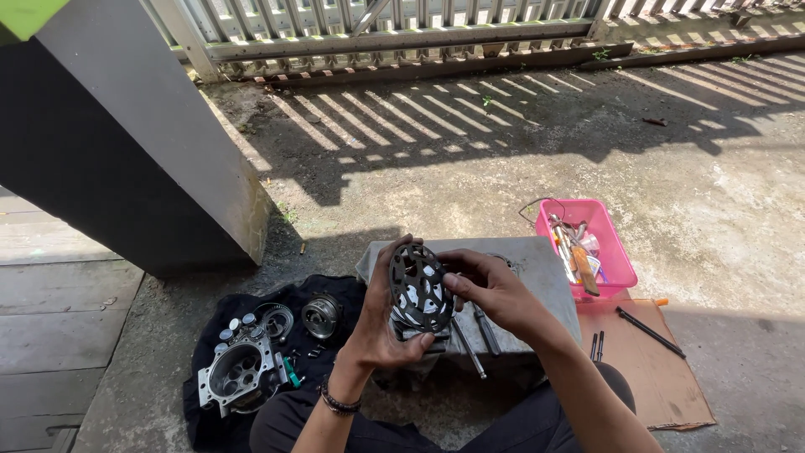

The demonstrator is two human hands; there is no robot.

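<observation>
Am holding perforated metal disc [419, 289] upright; left hand [381, 323] cupping at 8 o'clock, fingers curled closed; right hand [490, 289] pinching rim at 3 o'clock.

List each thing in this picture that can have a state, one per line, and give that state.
Left hand: closed around the back of the round perforated metal part, holding it upright.
Right hand: fingertips pinching that part's right edge.
Pink tray: open, filled with tools.
Metal engine casing: lying open side up on the black cloth.
Cardboard sheet: flat on the ground, a black rod lying on it.
</observation>
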